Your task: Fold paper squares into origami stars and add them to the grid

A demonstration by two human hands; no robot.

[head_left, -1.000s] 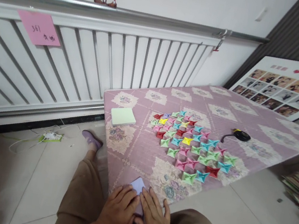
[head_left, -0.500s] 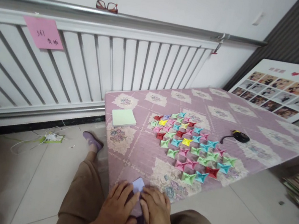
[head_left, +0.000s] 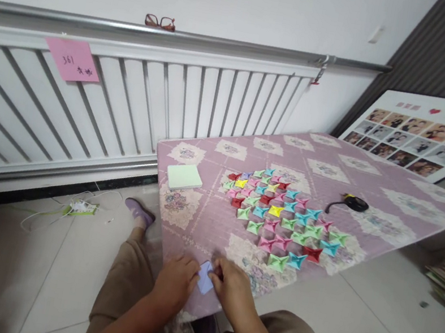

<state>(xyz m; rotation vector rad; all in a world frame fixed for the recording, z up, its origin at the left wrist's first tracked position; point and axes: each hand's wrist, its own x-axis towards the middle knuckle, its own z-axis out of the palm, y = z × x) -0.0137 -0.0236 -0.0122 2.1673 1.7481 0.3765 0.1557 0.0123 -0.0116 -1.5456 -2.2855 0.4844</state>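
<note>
Left hand point(head_left: 179, 278): fingers bunched at left edge of purple paper point(head_left: 205, 282); pinch or mere press, cannot tell. Right hand point(head_left: 232, 284) pinches right edge between thumb and forefinger. Paper, small diamond, lies at near corner of table point(head_left: 211, 228). Just changed: hands no longer flat over paper; work seems past pressing, now at edges. Beyond: folded paper shapes point(head_left: 277, 263) in rows, then green paper stack point(head_left: 184, 177).

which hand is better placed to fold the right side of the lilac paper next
Probably the right hand: its curled fingers are at the right edge of the lilac paper, while the left hand is along the left edge.
</note>
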